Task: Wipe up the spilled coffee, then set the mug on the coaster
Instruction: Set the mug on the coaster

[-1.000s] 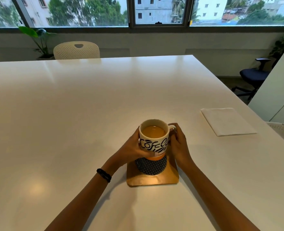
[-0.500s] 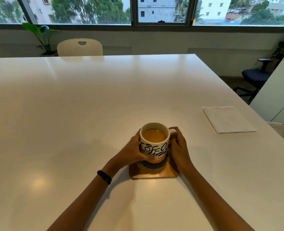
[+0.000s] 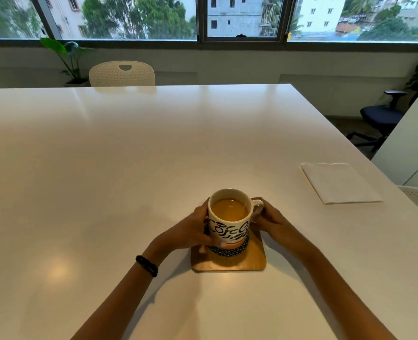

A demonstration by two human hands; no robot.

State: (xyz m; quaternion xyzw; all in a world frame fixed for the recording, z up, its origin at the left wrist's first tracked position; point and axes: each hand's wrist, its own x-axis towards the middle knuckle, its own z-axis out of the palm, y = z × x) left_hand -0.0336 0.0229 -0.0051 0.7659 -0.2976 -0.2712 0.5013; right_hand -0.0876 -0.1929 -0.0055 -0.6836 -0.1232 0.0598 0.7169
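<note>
A white mug [image 3: 228,227] with black lettering, nearly full of light brown coffee, stands on a round patterned pad [image 3: 228,251] that lies on a square wooden coaster [image 3: 252,261]. My left hand [image 3: 190,231] wraps the mug's left side. My right hand [image 3: 271,222] holds the right side at the handle. A folded white napkin [image 3: 338,182] lies flat near the table's right edge. No spill shows on the white table [image 3: 129,168].
A white chair [image 3: 122,73] stands at the table's far side beside a potted plant [image 3: 68,60]. A dark office chair [image 3: 382,116] and a white cabinet [image 3: 414,143] stand to the right, past the table's edge.
The mug has come down from above the coaster until it rests on the patterned pad. Both hands have stayed on it.
</note>
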